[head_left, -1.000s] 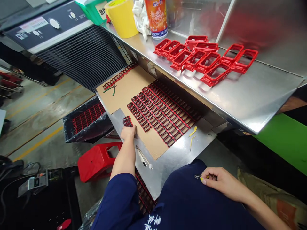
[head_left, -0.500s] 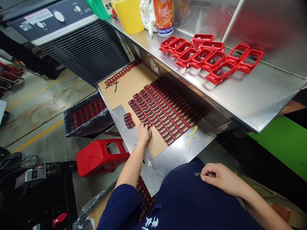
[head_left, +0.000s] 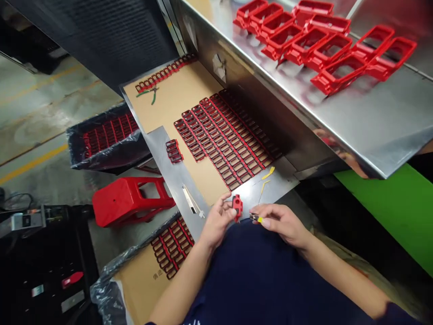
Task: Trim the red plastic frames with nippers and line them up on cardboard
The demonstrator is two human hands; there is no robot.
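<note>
My left hand [head_left: 218, 222] is closed on a small red and black plastic frame [head_left: 237, 204], held upright just past the table's near edge. Close beside it, my right hand [head_left: 284, 224] pinches a small shiny metal tool with a yellow part [head_left: 254, 217]; its exact kind is too small to make out. The tool and the frame are apart. Beyond the hands, rows of red and black frames [head_left: 233, 144] lie on a cardboard sheet [head_left: 162, 110]. A short group of the same frames [head_left: 174, 151] sits on the bare metal to the left.
Green-handled pliers [head_left: 154, 94] lie at the far left, and thin yellow-ended tools [head_left: 268, 173] near the right edge. A white tool [head_left: 189, 201] rests at the left edge. Larger red frames [head_left: 324, 43] stand on the raised metal shelf [head_left: 365, 122]. A red stool [head_left: 118, 201] and lined bins [head_left: 101, 131] flank the table.
My left hand has come back from the rows toward my body, bringing a frame with it. My right hand has moved left and up, close to it. The view has tilted down.
</note>
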